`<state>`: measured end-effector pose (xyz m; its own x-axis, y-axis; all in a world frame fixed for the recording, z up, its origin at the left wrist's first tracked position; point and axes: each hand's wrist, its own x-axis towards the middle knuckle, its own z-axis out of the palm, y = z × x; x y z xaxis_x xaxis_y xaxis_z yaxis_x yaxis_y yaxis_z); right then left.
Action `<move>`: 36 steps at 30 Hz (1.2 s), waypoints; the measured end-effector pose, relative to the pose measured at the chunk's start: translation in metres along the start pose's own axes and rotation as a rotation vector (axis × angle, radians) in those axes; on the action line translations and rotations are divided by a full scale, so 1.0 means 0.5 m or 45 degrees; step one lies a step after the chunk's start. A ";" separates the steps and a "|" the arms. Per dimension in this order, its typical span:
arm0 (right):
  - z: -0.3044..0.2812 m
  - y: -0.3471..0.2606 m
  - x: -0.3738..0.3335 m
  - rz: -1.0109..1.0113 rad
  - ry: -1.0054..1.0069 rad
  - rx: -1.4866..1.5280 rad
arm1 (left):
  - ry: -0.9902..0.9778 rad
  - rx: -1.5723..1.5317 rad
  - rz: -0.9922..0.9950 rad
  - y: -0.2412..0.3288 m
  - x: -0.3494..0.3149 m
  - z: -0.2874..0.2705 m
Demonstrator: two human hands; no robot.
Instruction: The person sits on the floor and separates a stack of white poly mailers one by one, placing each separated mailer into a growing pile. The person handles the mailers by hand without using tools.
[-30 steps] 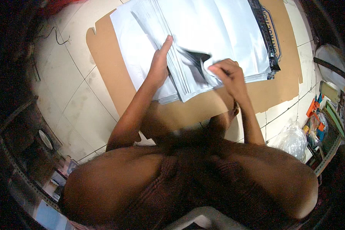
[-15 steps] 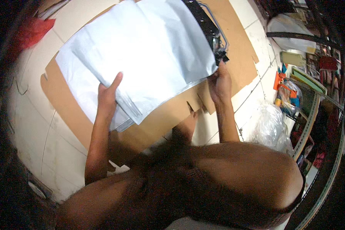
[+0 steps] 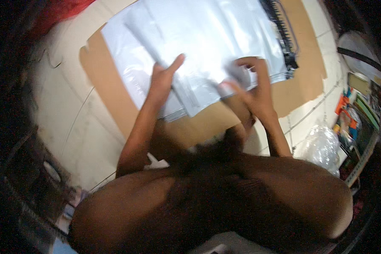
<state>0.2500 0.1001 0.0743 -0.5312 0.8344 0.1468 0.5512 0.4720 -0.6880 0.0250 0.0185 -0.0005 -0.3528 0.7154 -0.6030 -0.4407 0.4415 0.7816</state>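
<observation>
Head view: left hand (image 3: pixel 161 82) clasps white plastic mailers (image 3: pixel 194 36), likely limp and slippery, best held by the layered edge (image 3: pixel 186 95); right hand (image 3: pixel 259 91) too blurred to tell.

lit brightest at upper middle, washed out to glare on the white plastic sheets (image 3: pixel 199 34). smeared by motion around the right hand (image 3: pixel 260 96). sunk in grainy shadow over the legs (image 3: pixel 300 182). bent along the floor tiles (image 3: pixel 67 101), fading to black around the round rim.
</observation>
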 end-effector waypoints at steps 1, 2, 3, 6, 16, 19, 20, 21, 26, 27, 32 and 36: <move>0.036 -0.017 0.003 -0.158 -0.222 -0.082 | 0.055 0.055 -0.023 0.008 -0.004 0.003; 0.055 -0.020 -0.001 -0.118 -0.277 -0.126 | 0.029 -0.023 0.014 -0.005 0.008 0.002; 0.074 -0.015 -0.006 -0.086 -0.333 -0.172 | 0.006 -0.106 0.056 -0.007 0.014 0.006; 0.091 0.001 -0.003 -0.024 -0.361 -0.157 | 0.120 -0.414 -0.104 -0.001 0.021 0.000; -0.096 0.153 0.000 0.765 0.941 0.530 | 0.003 -0.084 0.022 -0.011 0.007 -0.008; -0.085 0.099 -0.039 0.252 0.621 -0.089 | -0.010 -0.083 0.017 -0.012 0.008 -0.005; -0.057 0.067 -0.039 0.076 0.364 -0.038 | -0.051 -0.089 0.021 -0.005 0.005 -0.001; -0.006 0.011 -0.025 -0.099 0.104 0.038 | -0.071 -0.079 0.027 -0.002 0.002 -0.004; 0.076 0.018 -0.004 -0.132 -0.321 -0.120 | -0.035 -0.454 0.011 -0.008 0.016 -0.006; 0.080 0.029 -0.007 0.078 -0.273 0.123 | -0.041 -0.555 0.009 -0.013 0.017 -0.009; -0.026 0.215 -0.039 0.568 0.302 0.103 | -0.096 -0.472 -0.064 0.008 -0.001 -0.002; -0.075 0.135 -0.008 0.141 1.069 -0.059 | -0.066 -0.221 0.060 -0.010 -0.001 -0.011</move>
<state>0.3133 0.1390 0.0539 0.1711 0.8022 0.5720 0.6074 0.3712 -0.7023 0.0229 0.0132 -0.0048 -0.3357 0.7621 -0.5536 -0.5618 0.3098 0.7671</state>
